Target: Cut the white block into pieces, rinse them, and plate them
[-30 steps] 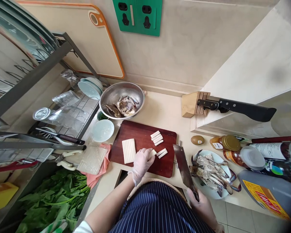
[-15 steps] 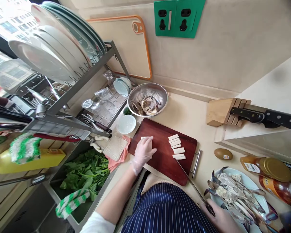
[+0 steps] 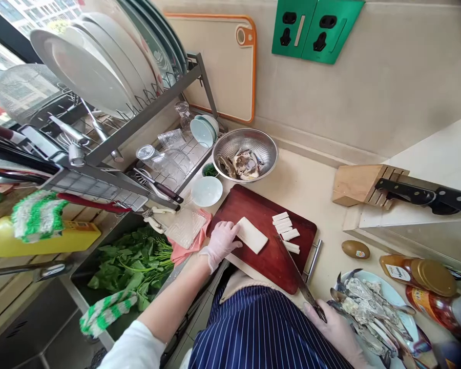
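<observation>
My left hand (image 3: 223, 241), in a clear glove, is at the left end of a smooth white slab of food (image 3: 253, 236). Its fingers and thumb close about that end; the exact contact is partly hidden. The slab lies flat on a dark red cutting board (image 3: 269, 271). To its right lie several cut white strips (image 3: 286, 225). My right hand (image 3: 332, 323), gloved too, is wrapped round the handle of a long knife (image 3: 297, 274). The blade slants up and left over the board, its tip beside the strips.
Behind the board stand a metal colander (image 3: 267, 154) with food in it and a pale bowl (image 3: 206, 192). A plate of cut crab (image 3: 384, 302), a kiwi (image 3: 355, 249) and jars (image 3: 434, 277) are at right, below a knife block (image 3: 359, 184). Leafy greens (image 3: 134, 266) fill the sink.
My left hand has shifted left along the slab, uncovering most of it, which now lies at an angle. The knife remains in my right hand near the strips. My view has shifted slightly.
</observation>
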{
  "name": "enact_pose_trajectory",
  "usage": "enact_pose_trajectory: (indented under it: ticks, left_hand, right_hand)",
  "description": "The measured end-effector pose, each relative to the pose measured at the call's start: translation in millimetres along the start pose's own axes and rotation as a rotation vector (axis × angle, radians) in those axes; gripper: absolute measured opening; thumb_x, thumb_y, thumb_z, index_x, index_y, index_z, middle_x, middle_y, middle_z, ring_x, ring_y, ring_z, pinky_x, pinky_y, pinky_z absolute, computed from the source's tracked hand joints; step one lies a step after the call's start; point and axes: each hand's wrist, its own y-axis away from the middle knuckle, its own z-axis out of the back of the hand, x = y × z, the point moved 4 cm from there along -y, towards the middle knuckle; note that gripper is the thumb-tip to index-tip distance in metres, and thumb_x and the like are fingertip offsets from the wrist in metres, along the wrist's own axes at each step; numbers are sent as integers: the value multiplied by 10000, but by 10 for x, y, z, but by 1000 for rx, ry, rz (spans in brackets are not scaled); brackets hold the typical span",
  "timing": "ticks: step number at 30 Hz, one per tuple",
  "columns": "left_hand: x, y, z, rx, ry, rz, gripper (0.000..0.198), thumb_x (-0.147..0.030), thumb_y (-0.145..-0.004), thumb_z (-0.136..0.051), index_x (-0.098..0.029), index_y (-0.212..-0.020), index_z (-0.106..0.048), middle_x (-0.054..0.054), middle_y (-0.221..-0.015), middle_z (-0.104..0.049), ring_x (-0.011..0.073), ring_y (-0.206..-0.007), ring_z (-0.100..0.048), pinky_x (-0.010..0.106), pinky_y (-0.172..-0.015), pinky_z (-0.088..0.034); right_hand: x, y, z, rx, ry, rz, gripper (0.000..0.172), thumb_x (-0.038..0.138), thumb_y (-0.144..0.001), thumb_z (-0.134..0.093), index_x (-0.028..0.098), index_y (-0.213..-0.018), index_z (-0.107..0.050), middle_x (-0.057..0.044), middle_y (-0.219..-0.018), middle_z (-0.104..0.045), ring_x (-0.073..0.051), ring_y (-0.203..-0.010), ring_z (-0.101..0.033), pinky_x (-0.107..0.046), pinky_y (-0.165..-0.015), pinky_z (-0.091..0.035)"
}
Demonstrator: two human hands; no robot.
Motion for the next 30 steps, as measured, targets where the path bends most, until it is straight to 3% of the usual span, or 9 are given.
enact_pose_trajectory:
  ticks: [5, 7, 9, 12, 14, 16, 19, 23, 30]
  left_hand:
    - [-132, -148, 12, 7, -55, -360, 564, -187, -777, -617, -262, -1310, -450, 81, -1413, -433, 270, -1296, -382, 451, -1076, -295]
    - [-166, -181, -18, 23, -38, -415, 566, -191, -791, -597, -272, -1326, -432, 74, -1420, -423, 257, -1296, -381, 421, -1049, -335]
    - [-170, -179, -46, 9, -31, -295, 547, -257, -794, -596, -235, -1319, -442, 112, -1325, -497, 282, -1210, -455, 431, -974, -400]
    - [-168, -54, -92, -49, 12, 59, 567, -386, -776, -611, -168, -1277, -462, 152, -1201, -539, 312, -1072, -525, 459, -886, -446]
    - [-216, 99, -155, -79, 141, 245, 594, -422, -772, -612, -154, -1272, -436, 151, -1225, -506, 291, -1073, -527, 432, -892, -453]
    - [-314, 247, -245, -72, 319, 322, 607, -380, -773, -617, -169, -1294, -386, 130, -1265, -465, 247, -1111, -515, 372, -922, -448]
    - [-476, 372, -373, 33, 468, 296, 564, -257, -771, -598, -202, -1288, -380, 89, -1231, -479, 198, -1069, -541, 311, -898, -456]
    - [-581, 337, -431, 176, 389, 202, 475, -242, -791, -578, -213, -1245, -441, 70, -1101, -556, 206, -966, -575, 314, -816, -473]
    - [-629, 214, -430, 214, 274, 153, 453, -320, -826, -582, -231, -1247, -439, 49, -1049, -600, 196, -924, -597, 288, -782, -459]
  right_hand:
    - [-118, -13, -181, 176, -97, -59, 615, 718, -724, -371, 243, -976, -670, -116, -950, -728, -308, -954, -668, -337, -777, -518]
    - [-134, -21, -227, 229, -105, -52, 602, 721, -723, -373, 251, -966, -660, -116, -950, -725, -314, -973, -660, -347, -793, -511]
    - [-124, -29, -241, 244, -112, -44, 584, 712, -736, -364, 253, -961, -647, -114, -938, -723, -314, -971, -659, -355, -808, -501]
    - [-43, -31, -206, 234, -114, -43, 554, 686, -767, -349, 254, -959, -638, -114, -919, -722, -308, -963, -661, -358, -821, -487]
    - [56, -27, -156, 232, -91, -52, 528, 661, -782, -353, 252, -959, -636, -124, -927, -723, -312, -963, -660, -358, -808, -482]
    - [183, -27, -90, 216, -60, -43, 494, 629, -803, -347, 247, -929, -634, -131, -927, -724, -312, -944, -664, -358, -792, -474]
    - [371, -45, -1, 179, -21, 12, 471, 607, -833, -329, 238, -853, -621, -117, -860, -729, -293, -856, -680, -337, -736, -469]
    - [554, -91, 78, 79, 18, 87, 507, 594, -857, -310, 203, -915, -627, -129, -867, -725, -285, -873, -679, -309, -695, -464]
    - [911, -119, 150, 77, 38, 203, 490, 582, -879, -266, 211, -836, -583, -106, -780, -714, -273, -772, -690, -299, -628, -438]
